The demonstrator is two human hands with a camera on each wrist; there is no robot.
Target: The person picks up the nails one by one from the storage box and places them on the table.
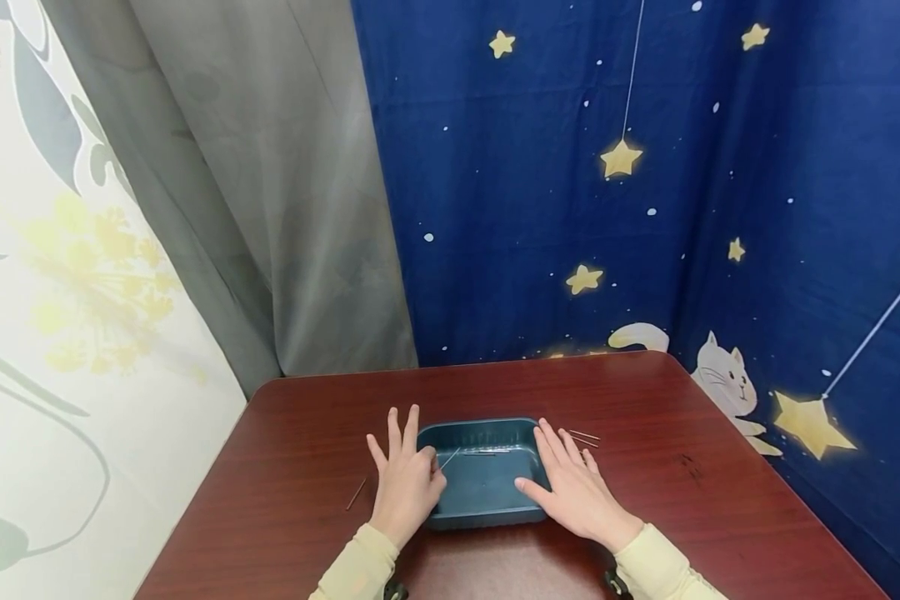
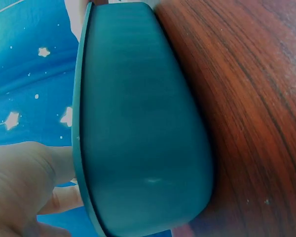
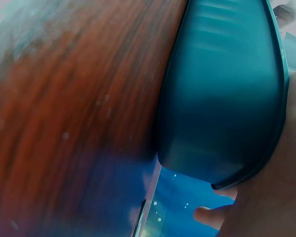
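A dark teal rectangular tray (image 1: pixel 487 493) sits on the table. My left hand (image 1: pixel 405 492) is at its left rim, pinching a thin metal rod (image 1: pixel 451 457) between thumb and index finger while the other fingers spread upward. The rod slants over the tray's inside. Several similar thin rods (image 1: pixel 487 452) lie inside, near the back wall. My right hand (image 1: pixel 579 493) rests over the right rim with straight fingers, its thumb reaching over the inside. Both wrist views show mostly the tray's outer side wall (image 2: pixel 143 118), which hides the pinched rod from them.
One thin rod (image 1: pixel 356 494) lies on the reddish-brown table (image 1: pixel 307 442) left of the tray. Beyond my right fingertips are a few more rods (image 1: pixel 585 435). A grey curtain (image 1: pixel 330 250) and a blue star-patterned curtain (image 1: pixel 525 217) hang behind the table's far edge.
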